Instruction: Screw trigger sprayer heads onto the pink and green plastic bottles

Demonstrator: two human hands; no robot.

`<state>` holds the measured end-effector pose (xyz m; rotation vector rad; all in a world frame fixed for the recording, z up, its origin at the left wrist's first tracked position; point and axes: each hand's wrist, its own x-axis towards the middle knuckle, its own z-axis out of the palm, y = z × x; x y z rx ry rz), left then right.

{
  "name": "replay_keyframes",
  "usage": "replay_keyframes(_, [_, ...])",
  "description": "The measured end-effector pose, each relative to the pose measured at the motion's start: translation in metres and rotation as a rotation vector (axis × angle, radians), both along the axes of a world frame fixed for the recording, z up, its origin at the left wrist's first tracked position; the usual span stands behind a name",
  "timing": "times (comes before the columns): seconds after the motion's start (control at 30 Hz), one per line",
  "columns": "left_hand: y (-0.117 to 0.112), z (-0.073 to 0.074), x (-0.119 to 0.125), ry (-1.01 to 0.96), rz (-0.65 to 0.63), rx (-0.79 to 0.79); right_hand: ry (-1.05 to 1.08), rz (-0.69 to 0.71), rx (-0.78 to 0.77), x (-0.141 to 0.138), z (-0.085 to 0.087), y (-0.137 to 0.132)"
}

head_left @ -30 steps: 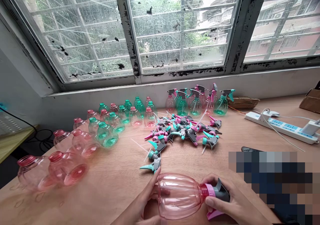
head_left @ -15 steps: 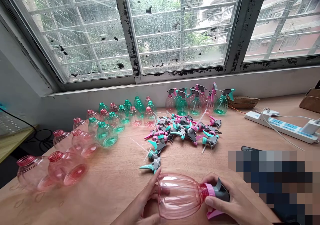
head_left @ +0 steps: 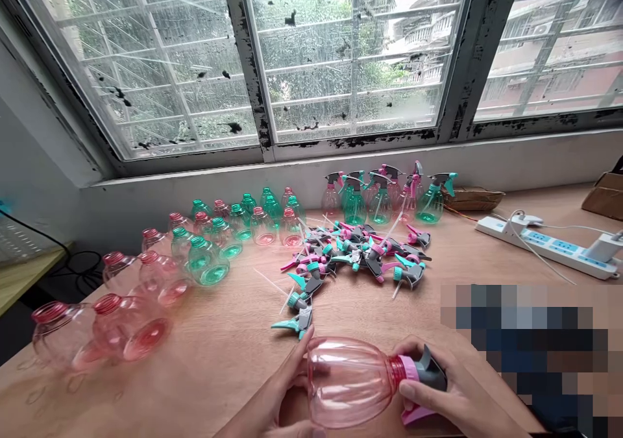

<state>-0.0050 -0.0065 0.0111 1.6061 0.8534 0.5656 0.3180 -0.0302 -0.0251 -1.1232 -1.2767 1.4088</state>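
Note:
A clear pink spray bottle [head_left: 353,383] lies on its side in the air or on the near table edge, its neck pointing right; I cannot tell whether it touches the wood. Around its base curls my left hand [head_left: 288,389], thumb below and fingers above. My right hand [head_left: 460,389] grips the grey and pink trigger sprayer head [head_left: 432,371], which sits on the bottle's red neck with its pink trigger hanging down. Just beyond the left fingertips is a loose grey and teal sprayer head [head_left: 302,321], part of a pile of sprayer heads [head_left: 357,253] with thin tubes.
Open pink bottles [head_left: 131,331] and green bottles [head_left: 208,263] stand in rows at left. Several bottles with sprayers fitted [head_left: 380,201] line the windowsill wall. A white power strip [head_left: 545,243] with cables lies at right, and a blurred patch covers the right front.
The bottle has turned slightly about its long axis, and the left thumb shows a little further under its base. Both hands otherwise keep their places.

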Motion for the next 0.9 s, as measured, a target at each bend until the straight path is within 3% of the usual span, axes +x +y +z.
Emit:
replay_keyframes(0.4, [0.0024,-0.0040,-0.0027,-0.054,-0.004,-0.084,-0.020,-0.023,-0.023,-0.0010,0.0059,-0.0007])
replay_keyframes(0.67, [0.0000,0.0006,0.0010,-0.008,0.009,-0.018,-0.007,-0.001,-0.033,-0.0003,0.0034,-0.0009])
replay_keyframes(0.9, [0.0018,-0.0013,-0.0015,-0.016,-0.003,-0.062,0.049,-0.022,-0.027,-0.0012,0.0030,-0.0004])
